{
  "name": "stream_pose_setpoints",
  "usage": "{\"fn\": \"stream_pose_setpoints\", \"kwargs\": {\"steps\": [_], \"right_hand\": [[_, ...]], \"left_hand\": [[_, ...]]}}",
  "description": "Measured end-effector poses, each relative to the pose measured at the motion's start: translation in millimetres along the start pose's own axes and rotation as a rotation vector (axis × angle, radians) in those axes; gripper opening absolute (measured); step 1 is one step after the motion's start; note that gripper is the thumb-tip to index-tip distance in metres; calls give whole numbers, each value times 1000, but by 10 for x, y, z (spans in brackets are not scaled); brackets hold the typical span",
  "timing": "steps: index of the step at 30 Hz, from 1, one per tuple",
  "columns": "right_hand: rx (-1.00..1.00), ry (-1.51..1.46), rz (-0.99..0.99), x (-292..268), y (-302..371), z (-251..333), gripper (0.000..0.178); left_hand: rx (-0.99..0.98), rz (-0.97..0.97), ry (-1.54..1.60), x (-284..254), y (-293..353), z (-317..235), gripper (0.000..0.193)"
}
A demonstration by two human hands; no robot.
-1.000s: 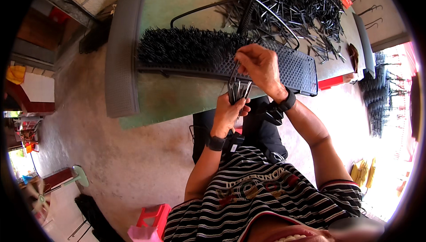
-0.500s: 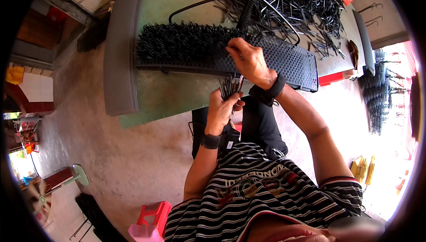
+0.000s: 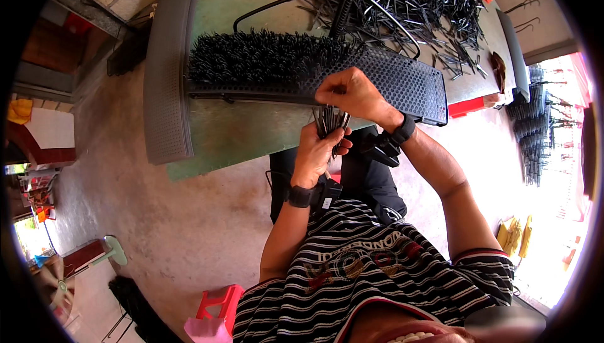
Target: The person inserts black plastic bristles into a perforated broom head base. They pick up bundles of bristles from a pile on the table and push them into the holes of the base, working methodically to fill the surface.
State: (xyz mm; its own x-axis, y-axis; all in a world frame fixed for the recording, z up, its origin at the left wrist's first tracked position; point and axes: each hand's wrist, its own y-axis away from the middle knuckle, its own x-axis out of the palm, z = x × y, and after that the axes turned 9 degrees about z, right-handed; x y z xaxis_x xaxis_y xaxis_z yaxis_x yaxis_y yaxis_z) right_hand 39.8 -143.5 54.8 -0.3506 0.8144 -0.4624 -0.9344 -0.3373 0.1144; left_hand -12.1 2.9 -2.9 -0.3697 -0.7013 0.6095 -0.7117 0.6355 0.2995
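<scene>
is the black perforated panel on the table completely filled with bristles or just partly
Partly filled. Black bristles crowd the left side of the panel; bare holes show toward its right end.

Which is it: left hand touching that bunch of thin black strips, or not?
Touching. The head view shows the left hand gripping the bunch of thin black strips, their ends sticking out.

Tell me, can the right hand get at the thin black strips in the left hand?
Probably yes: the right hand is close by, the thin black strips poke out from the left hand, and nothing seems in the way.
</scene>
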Motion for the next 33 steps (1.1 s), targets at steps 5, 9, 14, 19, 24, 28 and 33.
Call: {"fn": "stream_pose_setpoints", "kwargs": {"steps": [5,9,14,19,24,28,33], "right_hand": [[-26,-348,-376,37,-2,69,11],[-241,-86,-553,100,-48,171,12],[-391,196,-564,117,-136,12,10],[-400,282,-501,170,-198,-47,11],[-450,633,-377,90,-260,-33,14],[-456,769,-219,-53,-294,113,16],[-398,823,-82,-117,-261,37,16]], "left_hand": [[-23,-31,-36,-45,-11,68,14],[-12,-52,-14,-66,22,52,13],[-17,-68,7,-95,39,21,13],[-9,-109,4,-83,81,-49,14],[10,-97,40,-104,79,-59,15],[23,-133,52,-119,76,-51,14],[68,-172,72,-136,87,-51,11]]}}
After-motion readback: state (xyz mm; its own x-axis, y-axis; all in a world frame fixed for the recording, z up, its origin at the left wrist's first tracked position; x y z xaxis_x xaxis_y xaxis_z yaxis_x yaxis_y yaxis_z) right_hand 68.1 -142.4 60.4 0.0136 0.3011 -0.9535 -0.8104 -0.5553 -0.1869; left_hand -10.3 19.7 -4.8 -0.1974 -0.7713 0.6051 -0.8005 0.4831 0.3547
